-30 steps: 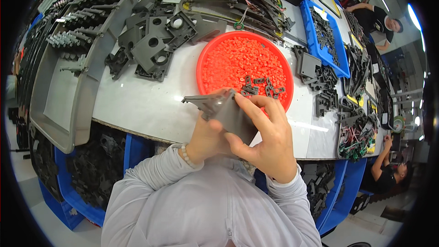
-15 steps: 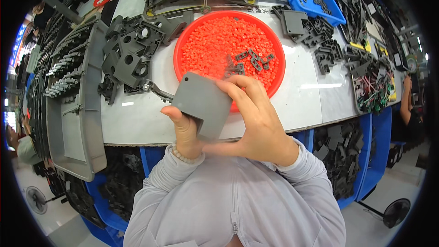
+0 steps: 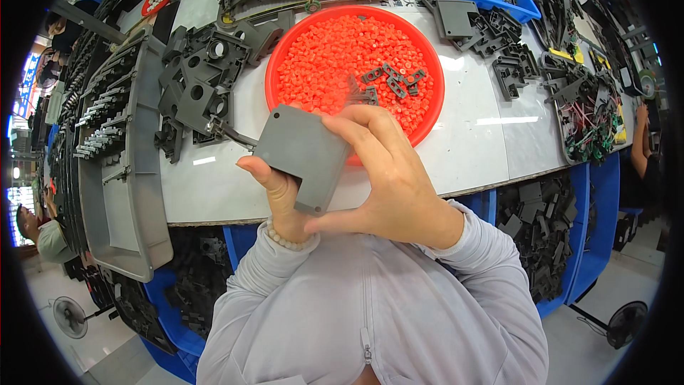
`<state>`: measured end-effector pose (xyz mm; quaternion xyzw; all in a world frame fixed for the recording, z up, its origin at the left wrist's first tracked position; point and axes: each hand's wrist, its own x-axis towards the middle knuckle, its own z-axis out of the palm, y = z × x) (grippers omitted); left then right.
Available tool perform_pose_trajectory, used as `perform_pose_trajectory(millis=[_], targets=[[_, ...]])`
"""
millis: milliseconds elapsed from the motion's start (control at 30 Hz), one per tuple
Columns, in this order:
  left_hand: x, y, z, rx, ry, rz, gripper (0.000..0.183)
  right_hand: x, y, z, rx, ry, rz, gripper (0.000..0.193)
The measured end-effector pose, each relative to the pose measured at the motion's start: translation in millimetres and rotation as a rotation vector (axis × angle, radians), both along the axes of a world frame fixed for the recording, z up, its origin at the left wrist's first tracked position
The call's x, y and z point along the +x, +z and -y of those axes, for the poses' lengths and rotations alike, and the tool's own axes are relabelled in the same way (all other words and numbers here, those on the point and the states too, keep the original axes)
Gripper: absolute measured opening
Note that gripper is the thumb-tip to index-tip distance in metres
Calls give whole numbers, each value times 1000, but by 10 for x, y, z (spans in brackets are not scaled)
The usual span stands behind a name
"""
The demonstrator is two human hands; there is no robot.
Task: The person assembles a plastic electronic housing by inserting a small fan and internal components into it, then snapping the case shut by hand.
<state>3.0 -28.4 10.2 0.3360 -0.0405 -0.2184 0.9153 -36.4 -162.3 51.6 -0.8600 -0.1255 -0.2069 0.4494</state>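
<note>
Between both hands I hold a flat dark grey plastic housing (image 3: 303,153), tilted, with a small hole at its upper corner and a notch in its lower edge. My left hand (image 3: 281,199) supports it from below and behind; the thumb sticks out beside it and most fingers are hidden. My right hand (image 3: 395,178) grips its right side, fingers on the upper edge and thumb at the lower corner. A thin dark arm with a metal end (image 3: 231,133) juts out left of the housing. Just beyond lies a round red tray (image 3: 272,75) of small orange-red pieces, with several dark clips (image 3: 394,82) on top.
Dark plastic parts (image 3: 203,82) are heaped left of the tray, others (image 3: 491,36) to its right. A grey bin (image 3: 153,192) with metal-pinned pieces stands at the left. A blue tray (image 3: 531,13) sits far right; blue bins (image 3: 577,242) of parts stand below the table edge.
The housing has turned slightly in my hands, and its notch and lower corner show more clearly. Both hands keep their grip. The whole view has shifted a little.
</note>
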Motion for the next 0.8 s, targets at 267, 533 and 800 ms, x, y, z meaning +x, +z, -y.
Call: perform_pose_trajectory(millis=[267,533,800], targets=[[28,8,-4,135,39,-21,89,54,-17,29,39,21,8,88],[47,54,3,13,27,-6,71,38,-34,-38,-54,-32,13,85],[44,134,32,133,119,-26,59,39,-24,-35,-90,-1,-19,86]])
